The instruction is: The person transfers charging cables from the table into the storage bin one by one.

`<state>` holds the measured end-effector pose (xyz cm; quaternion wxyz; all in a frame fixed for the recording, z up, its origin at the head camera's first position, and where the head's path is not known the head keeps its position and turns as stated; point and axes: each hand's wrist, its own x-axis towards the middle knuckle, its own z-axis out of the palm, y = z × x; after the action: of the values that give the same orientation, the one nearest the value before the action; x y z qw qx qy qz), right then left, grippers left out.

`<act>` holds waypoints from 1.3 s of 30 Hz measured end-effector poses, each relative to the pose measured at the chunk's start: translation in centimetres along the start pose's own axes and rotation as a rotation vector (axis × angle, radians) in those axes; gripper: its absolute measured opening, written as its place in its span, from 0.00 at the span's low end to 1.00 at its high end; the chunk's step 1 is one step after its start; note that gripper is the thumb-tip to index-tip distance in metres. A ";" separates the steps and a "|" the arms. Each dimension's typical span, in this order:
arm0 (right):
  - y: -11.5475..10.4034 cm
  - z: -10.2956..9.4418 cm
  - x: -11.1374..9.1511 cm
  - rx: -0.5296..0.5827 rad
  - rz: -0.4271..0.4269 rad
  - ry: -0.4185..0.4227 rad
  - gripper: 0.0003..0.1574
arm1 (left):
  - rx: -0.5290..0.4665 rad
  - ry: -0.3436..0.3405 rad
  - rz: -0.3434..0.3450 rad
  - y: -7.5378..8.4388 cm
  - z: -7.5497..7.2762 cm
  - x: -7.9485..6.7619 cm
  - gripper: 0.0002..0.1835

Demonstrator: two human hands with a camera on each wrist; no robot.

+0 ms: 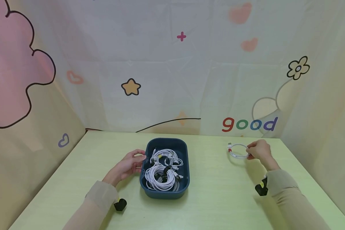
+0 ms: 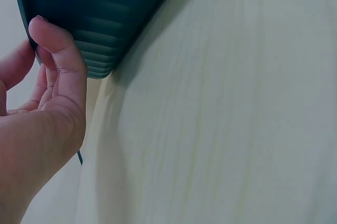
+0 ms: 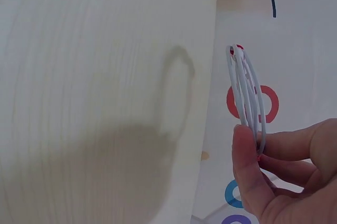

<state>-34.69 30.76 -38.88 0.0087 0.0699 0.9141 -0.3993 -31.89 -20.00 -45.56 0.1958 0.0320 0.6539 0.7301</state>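
Observation:
A coiled white cable [image 1: 239,157] with a red tie is pinched between the thumb and fingers of my right hand [image 1: 259,150]. It hangs above the far right of the table, and the right wrist view shows its loops [image 3: 245,84] edge-on, over a shadow. My left hand [image 1: 130,164] grips the left rim of a dark blue plastic bin [image 1: 164,194]; in the left wrist view the thumb lies along the bin's edge [image 2: 100,19]. Inside the bin lie several coiled white cables [image 1: 160,177], some bound with black ties. Its floor is mostly hidden under them.
Both hands work over a pale wooden table [image 1: 212,204]. A printed cloth [image 1: 161,105] with stars, hearts and the word "good" hangs behind and at the sides. A small black device [image 1: 120,204] is at the left wrist, another [image 1: 261,187] at the right.

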 end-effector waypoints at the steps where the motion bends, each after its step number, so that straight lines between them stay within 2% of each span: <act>1: -0.2 0.1 0.0 0.004 -0.005 0.001 0.21 | 0.001 0.002 0.001 0.0 0.0 0.0 0.17; 8: -1.3 0.9 -0.2 0.051 -0.034 -0.011 0.20 | 0.000 0.004 0.009 0.0 0.0 0.0 0.16; 17: -2.7 1.8 0.1 0.058 -0.047 -0.032 0.19 | -0.010 -0.003 0.024 0.1 0.0 0.1 0.13; 23: -3.8 2.4 0.0 0.067 -0.032 -0.044 0.18 | -0.013 -0.010 0.024 0.1 0.0 0.1 0.13; 33: -5.1 3.4 -0.1 0.108 -0.037 -0.054 0.18 | -0.015 -0.003 0.020 0.1 0.2 0.0 0.16; 39: -5.9 4.1 -0.2 0.096 -0.052 -0.055 0.18 | -0.014 -0.002 0.021 0.1 0.2 0.0 0.15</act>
<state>-35.49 23.79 -37.35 0.0203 0.0356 0.8949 -0.4444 -31.91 -19.84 -45.43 0.1889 0.0385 0.6484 0.7365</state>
